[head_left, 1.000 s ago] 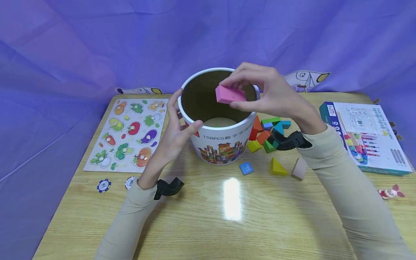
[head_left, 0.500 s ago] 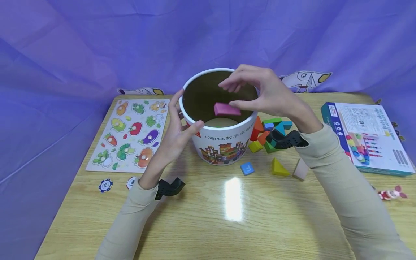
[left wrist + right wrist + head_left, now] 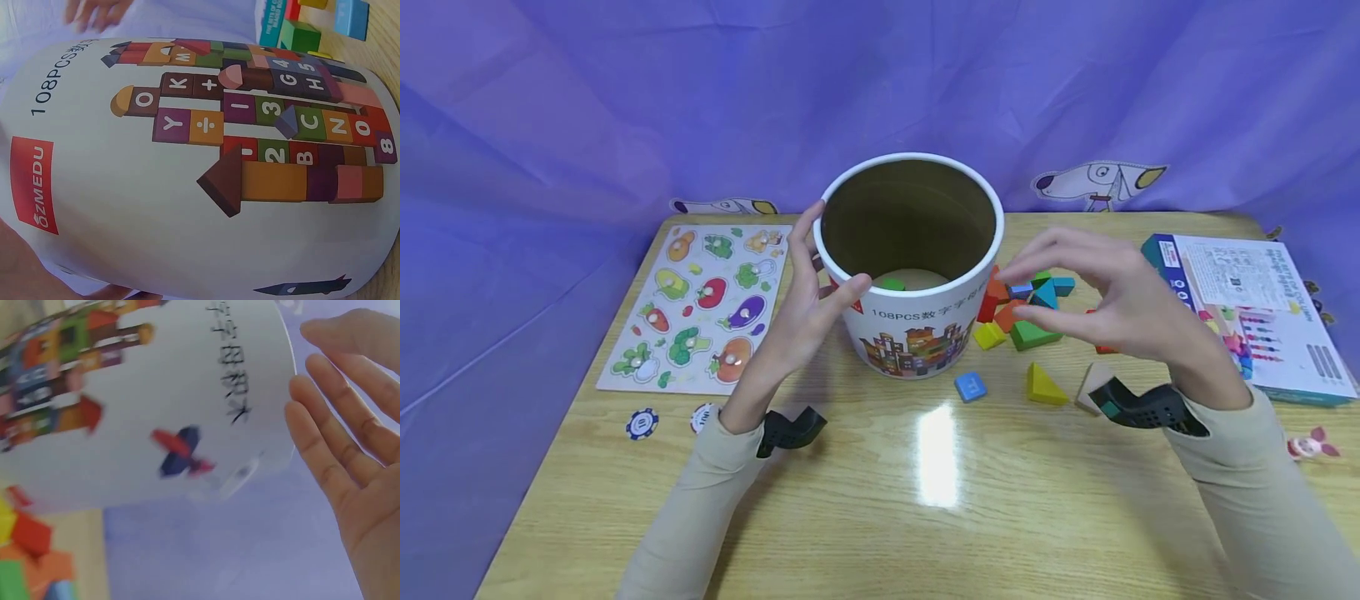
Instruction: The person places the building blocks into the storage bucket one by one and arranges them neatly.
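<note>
A large white bucket (image 3: 925, 310) printed with coloured blocks stands at the table's middle. My left hand (image 3: 801, 321) holds its left side, fingers along the outside and thumb near the front rim. Inside, a green block (image 3: 892, 284) shows on the bottom; the front wall hides much of the floor. My right hand (image 3: 1105, 292) hangs right of the bucket, thumb and fingers spread apart with nothing between them. In the head view it overlaps a pile of coloured blocks, including a green block (image 3: 1033, 335). The right wrist view shows the bare palm (image 3: 375, 506) beside the bucket.
In front of the pile lie a blue lettered tile (image 3: 971, 387), a yellow triangle block (image 3: 1043, 387) and a pale wooden block (image 3: 1093, 385). A vegetable puzzle board (image 3: 692, 308) and two poker chips are left; a game box (image 3: 1262, 317) and pig figurine (image 3: 1311, 445) are right.
My right hand has let go of a pink block, which dropped into the bucket and is now out of sight. That hand has moved right and down toward the pile. The left hand stays put.
</note>
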Motion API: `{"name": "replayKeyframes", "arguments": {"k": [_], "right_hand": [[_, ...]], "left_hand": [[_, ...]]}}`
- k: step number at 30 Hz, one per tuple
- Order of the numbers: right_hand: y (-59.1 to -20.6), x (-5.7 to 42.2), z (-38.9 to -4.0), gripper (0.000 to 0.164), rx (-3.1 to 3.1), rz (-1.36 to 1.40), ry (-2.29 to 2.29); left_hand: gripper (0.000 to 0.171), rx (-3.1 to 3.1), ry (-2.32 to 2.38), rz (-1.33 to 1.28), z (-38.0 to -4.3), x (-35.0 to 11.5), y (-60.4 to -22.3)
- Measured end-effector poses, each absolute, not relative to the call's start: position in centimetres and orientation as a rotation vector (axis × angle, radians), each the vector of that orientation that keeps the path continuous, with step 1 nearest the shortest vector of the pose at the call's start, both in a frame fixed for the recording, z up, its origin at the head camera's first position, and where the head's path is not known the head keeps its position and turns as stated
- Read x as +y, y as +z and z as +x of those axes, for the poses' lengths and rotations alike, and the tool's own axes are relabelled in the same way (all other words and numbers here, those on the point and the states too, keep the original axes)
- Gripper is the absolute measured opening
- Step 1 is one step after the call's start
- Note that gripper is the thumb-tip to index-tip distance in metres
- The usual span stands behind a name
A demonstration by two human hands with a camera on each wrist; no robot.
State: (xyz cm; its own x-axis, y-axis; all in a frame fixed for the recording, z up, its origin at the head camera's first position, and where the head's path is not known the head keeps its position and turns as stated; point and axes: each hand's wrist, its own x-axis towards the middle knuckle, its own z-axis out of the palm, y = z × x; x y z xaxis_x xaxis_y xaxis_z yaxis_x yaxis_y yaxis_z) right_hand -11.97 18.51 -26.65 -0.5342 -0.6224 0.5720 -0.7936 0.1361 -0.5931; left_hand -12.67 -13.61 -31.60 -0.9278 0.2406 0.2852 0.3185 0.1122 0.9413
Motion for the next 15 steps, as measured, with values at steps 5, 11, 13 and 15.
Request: {"name": "replayKeyframes", "arguments": {"k": [5, 11, 13, 15], "right_hand": [[-30.1, 20.0, -10.6, 0.049, -2.351, 1.381, 1.346], [-34.9, 19.3, -9.2, 0.042, -2.711, 1.276, 1.206], [-36.1, 18.7, -8.9, 0.038, -2.777, 1.26, 1.181], [-36.8, 18.0, -8.8, 0.036, -2.84, 1.242, 1.165]], "left_hand": [[0.105, -2.285, -1.979, -0.569, -12.7, -13.7, -31.6], [0.104, -2.282, -1.97, -0.573, -12.6, -13.8, -31.6], [0.104, -2.288, -1.968, -0.573, -12.7, -13.8, -31.6], [0.104, -2.29, -1.971, -0.575, -12.7, -13.7, -31.6]]}}
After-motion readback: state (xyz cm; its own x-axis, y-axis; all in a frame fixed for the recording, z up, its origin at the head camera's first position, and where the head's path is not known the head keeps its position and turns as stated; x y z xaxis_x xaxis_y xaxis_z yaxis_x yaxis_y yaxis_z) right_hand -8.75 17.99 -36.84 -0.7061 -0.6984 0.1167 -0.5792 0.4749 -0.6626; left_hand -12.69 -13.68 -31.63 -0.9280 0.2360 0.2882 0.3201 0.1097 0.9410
